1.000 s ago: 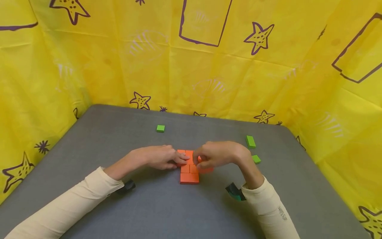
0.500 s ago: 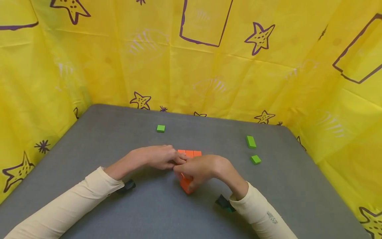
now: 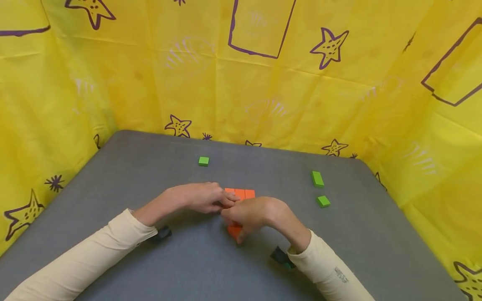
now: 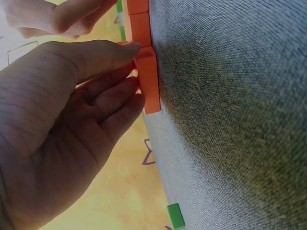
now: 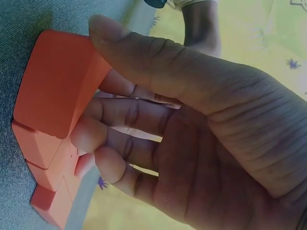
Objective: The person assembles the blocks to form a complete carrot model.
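Observation:
Flat orange blocks (image 3: 239, 193) lie together on the grey table, partly covered by both hands. My left hand (image 3: 203, 197) is at the left side of the group, fingertips over the top. In the left wrist view its thumb and bent fingers hold one orange block (image 4: 151, 84) at the end of the row. My right hand (image 3: 254, 213) reaches over the near part of the group. Seen from the right wrist, its thumb lies on one end of a larger orange block (image 5: 53, 81), with the bent fingertips at the other side, where smaller blocks adjoin.
A small green block (image 3: 203, 161) lies behind the group to the left. Toward the back right are a longer green block (image 3: 317, 179) and another small one (image 3: 323, 201). Yellow patterned cloth (image 3: 241, 92) hangs around the table's back and sides.
My right hand has come from the group's right side toward me, onto the near orange block. That block sat askew half a second ago and has since shifted. The left hand has stayed put.

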Action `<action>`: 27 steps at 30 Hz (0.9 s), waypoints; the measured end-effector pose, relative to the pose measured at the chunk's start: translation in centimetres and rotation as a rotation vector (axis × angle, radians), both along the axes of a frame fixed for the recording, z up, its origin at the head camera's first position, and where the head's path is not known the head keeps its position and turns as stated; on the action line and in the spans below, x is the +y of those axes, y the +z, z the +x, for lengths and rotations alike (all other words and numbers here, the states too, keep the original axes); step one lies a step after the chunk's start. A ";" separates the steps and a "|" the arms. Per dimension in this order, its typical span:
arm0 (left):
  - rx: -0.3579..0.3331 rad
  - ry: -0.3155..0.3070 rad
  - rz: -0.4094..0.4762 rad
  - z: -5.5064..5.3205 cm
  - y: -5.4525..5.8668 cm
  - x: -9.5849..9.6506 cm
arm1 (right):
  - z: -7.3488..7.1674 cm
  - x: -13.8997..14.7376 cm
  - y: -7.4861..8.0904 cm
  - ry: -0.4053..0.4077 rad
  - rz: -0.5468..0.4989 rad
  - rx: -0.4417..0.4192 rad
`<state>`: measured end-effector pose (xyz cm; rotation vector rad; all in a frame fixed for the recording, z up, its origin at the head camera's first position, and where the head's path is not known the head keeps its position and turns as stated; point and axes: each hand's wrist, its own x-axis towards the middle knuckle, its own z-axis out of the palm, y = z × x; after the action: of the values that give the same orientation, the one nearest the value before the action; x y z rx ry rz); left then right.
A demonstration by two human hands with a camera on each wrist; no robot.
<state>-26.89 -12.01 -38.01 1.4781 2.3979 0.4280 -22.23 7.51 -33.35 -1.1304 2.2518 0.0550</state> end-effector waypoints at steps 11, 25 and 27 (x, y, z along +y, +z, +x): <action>0.001 0.013 -0.024 0.1 0.2 0.1 | -0.3 0.2 0.0 -0.035 -0.001 -0.052; -0.019 0.024 -0.030 0.1 0.4 0.2 | -0.3 0.3 0.2 -0.060 -0.001 -0.052; -0.013 0.024 -0.034 0.1 0.4 0.2 | -0.4 0.5 0.3 -0.060 -0.016 -0.056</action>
<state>-26.79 -11.84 -37.62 1.4295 2.4029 0.3983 -22.59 8.06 -33.05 -1.0585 2.2382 -0.0189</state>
